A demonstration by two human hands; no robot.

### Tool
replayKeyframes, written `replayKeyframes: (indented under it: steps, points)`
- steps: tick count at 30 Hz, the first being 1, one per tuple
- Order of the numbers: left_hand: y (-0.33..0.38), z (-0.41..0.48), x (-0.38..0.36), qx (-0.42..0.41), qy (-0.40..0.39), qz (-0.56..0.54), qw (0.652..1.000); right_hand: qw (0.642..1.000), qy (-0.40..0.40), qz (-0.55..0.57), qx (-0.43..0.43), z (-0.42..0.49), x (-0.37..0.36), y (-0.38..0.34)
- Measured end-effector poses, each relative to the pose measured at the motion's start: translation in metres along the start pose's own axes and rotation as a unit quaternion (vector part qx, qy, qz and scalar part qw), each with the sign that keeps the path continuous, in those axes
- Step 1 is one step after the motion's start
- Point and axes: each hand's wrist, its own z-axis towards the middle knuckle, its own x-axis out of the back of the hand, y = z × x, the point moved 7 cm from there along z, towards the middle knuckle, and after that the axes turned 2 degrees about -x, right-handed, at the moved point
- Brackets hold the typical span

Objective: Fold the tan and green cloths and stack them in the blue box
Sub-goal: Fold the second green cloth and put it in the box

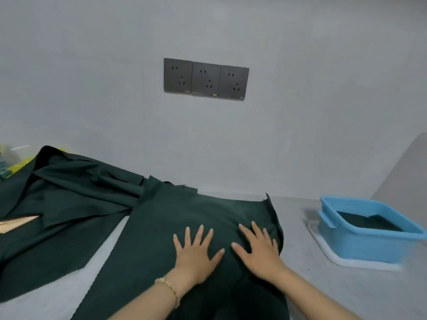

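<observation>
**Folding underway: 1 piece boxed, most cloth still loose**

Both hands lie flat with fingers spread, side by side and not touching, gripping nothing: the left hand (194,252) and right hand (258,250) press down on the green cloth (184,209) laid out on the grey table (323,285) directly in front of the person. This piece looks smoothed but not yet folded small; its right edge curls up just beside the right hand. By my reading, the step in hand is flattening it ahead of a fold.

To the left, a rumpled heap of green cloths (76,188) overlaps the flat piece's far left corner and remains unfolded. A sliver of tan cloth (16,224) pokes out at the left edge, partly covered by the heap; how much of it there is cannot be told.

Farther right, well apart from the hands, the blue box (369,236) stands on a white mat (332,257). Inside lies 1 dark folded cloth (367,221), flat on the bottom; no tan is visible in it. So the stack has barely begun.
</observation>
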Motion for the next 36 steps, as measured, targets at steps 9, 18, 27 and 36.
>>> replayKeyframes:
  steps: [9, 18, 27, 36]
  points:
    - [-0.007, -0.008, 0.008, -0.015, 0.064, -0.004, 0.998, 0.992, -0.064, -0.089, 0.061, -0.035, -0.001, 0.050]
    - [0.025, -0.080, 0.011, -0.141, 0.027, -0.055, 0.988, 0.986, -0.021, -0.164, 0.034, -0.072, 0.065, 0.061]
    - [-0.013, -0.141, -0.002, -0.155, 0.049, -0.028, 0.986, 0.992, -0.030, -0.090, 0.080, -0.142, -0.008, 0.034]
    - [-0.094, -0.146, 0.004, -0.039, 0.033, -0.016, 0.999, 0.991, -0.040, -0.125, -0.036, -0.167, 0.016, 0.095]
